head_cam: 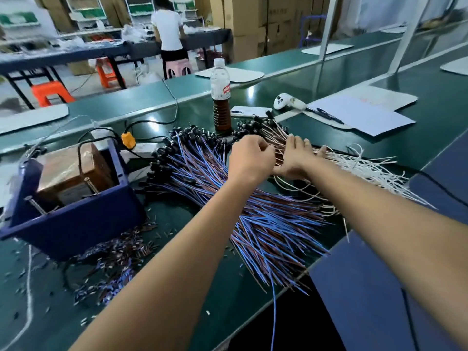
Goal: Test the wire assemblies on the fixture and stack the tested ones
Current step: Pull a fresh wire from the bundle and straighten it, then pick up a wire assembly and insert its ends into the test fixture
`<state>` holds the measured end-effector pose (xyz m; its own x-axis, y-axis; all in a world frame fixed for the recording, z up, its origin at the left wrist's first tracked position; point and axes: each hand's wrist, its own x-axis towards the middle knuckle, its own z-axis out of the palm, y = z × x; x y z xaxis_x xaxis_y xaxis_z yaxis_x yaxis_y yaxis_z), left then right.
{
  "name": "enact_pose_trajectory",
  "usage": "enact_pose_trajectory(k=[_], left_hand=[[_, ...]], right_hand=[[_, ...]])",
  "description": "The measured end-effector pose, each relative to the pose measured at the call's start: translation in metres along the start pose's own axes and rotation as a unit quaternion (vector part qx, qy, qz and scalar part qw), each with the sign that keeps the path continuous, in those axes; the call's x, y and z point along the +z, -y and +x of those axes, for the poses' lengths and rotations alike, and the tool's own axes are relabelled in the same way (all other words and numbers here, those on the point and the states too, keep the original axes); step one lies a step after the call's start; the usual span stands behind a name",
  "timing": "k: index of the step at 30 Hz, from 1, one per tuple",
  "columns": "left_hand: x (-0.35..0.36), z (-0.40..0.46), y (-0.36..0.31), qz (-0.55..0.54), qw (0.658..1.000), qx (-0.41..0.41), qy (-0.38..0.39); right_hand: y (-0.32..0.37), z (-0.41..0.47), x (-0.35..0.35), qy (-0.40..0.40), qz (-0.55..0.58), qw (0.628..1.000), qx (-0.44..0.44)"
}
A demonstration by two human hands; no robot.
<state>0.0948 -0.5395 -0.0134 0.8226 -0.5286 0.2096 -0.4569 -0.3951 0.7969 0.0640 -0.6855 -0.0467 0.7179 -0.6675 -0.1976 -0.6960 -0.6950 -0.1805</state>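
Blue fixture box far left of the hands, on green worktop, cut wire scraps in front of it. Blue/brown wire assemblies fanned out under left forearm. Left hand curled, fingertips pinching a few brown wires. Right hand just beside it, fingers spread flat, pressing on the white/brown wire bundle. Bottle beyond hands; paper sheets far right.

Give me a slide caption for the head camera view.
Both hands, left hand and right hand, sort wire assemblies piled beside a blue fixture box.
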Motion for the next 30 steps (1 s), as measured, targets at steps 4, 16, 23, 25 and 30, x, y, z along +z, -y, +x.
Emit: enact_pose_trajectory(k=[4,16,23,25,30], left_hand=[[-0.046,-0.032,0.004,-0.037,0.998,0.049,0.0],[-0.253,-0.166,0.102,0.238,0.868,-0.218,0.377],[-0.34,-0.213,0.151,0.394,0.862,-0.283,0.151],[-0.351,-0.218,0.163,0.427,0.853,-0.283,0.098],[-0.375,-0.212,0.192,0.446,0.841,-0.305,-0.036]], right_hand=[[0.017,-0.027,-0.033,-0.153,0.115,0.981,0.028],[0.22,-0.213,0.032,-0.131,0.296,0.88,-0.347],[0.322,-0.276,0.108,0.12,0.183,0.872,-0.439],[0.348,-0.286,0.124,0.163,0.192,0.867,-0.431],[0.408,-0.304,0.144,0.183,0.214,0.857,-0.431]])
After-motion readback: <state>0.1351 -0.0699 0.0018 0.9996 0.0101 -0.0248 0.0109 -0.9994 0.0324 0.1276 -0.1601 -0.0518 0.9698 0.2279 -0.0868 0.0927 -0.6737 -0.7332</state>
